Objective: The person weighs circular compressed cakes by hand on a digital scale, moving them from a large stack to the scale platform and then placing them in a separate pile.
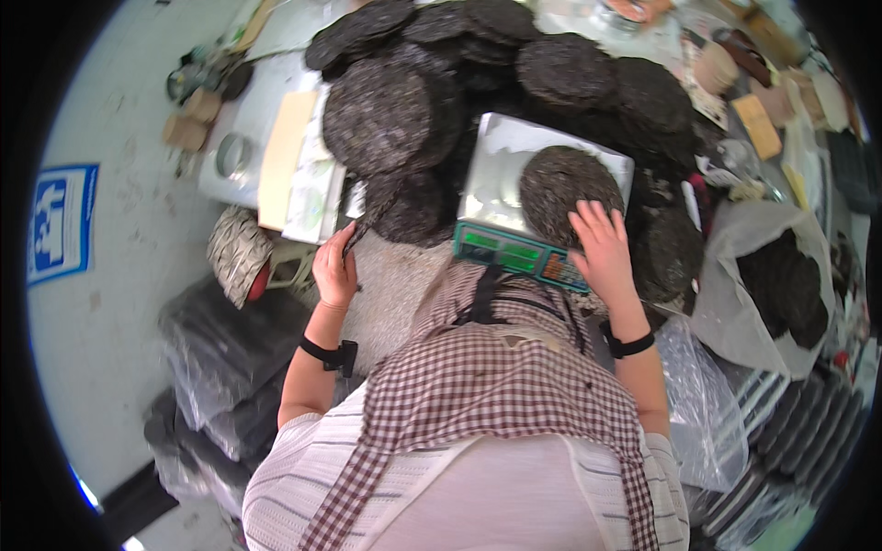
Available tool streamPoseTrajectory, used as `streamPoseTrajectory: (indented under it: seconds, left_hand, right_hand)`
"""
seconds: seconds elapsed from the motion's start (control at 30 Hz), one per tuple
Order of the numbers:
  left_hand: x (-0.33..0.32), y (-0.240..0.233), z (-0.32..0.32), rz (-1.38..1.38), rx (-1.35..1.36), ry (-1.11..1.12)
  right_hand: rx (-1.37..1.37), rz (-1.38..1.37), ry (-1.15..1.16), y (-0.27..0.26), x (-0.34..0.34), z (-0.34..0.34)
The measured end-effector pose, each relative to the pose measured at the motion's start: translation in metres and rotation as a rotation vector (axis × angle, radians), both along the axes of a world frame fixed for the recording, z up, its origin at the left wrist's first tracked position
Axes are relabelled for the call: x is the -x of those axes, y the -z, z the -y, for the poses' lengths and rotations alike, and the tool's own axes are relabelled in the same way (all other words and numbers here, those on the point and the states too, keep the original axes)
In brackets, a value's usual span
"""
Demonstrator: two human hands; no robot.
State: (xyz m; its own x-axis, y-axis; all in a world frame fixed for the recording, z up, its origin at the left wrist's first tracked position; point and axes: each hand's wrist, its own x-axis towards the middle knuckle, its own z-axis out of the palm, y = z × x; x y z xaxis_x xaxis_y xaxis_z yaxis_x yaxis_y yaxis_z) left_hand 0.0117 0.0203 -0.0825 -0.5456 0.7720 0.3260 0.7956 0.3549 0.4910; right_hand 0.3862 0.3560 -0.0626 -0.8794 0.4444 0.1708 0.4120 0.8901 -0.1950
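A digital scale with a steel pan and green-lit displays stands before me. On the right part of its pan lies a dark, round, fibrous disc, which looks like dried seaweed. My right hand rests over the disc's near right edge, fingers spread. Left of the scale, my left hand pinches a thin dark piece, seen nearly edge-on; it looks like another such disc, though its full outline cannot be told. Beyond it, stacks of similar discs rise behind and left of the scale.
More disc stacks curve around the scale's far side. At right stands an open white sack with dark material inside. Plastic-wrapped dark bundles sit at lower left. A tape roll and a tan board lie at left. Another person's hand shows at the top.
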Motion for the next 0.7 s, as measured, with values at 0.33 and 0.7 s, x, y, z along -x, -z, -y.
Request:
streamPoseTrajectory:
  seconds: [0.33,0.7]
  left_hand:
    - [-0.1,-0.016,-0.123,1.508,-0.355,0.024]
    - [-0.081,0.032,-0.127,0.37,-0.169,0.171]
  right_hand:
    - [1.799,-0.715,0.29,-0.034,0.055,0.035]
    - [0.131,-0.15,0.22,-0.049,-0.023,-0.004]
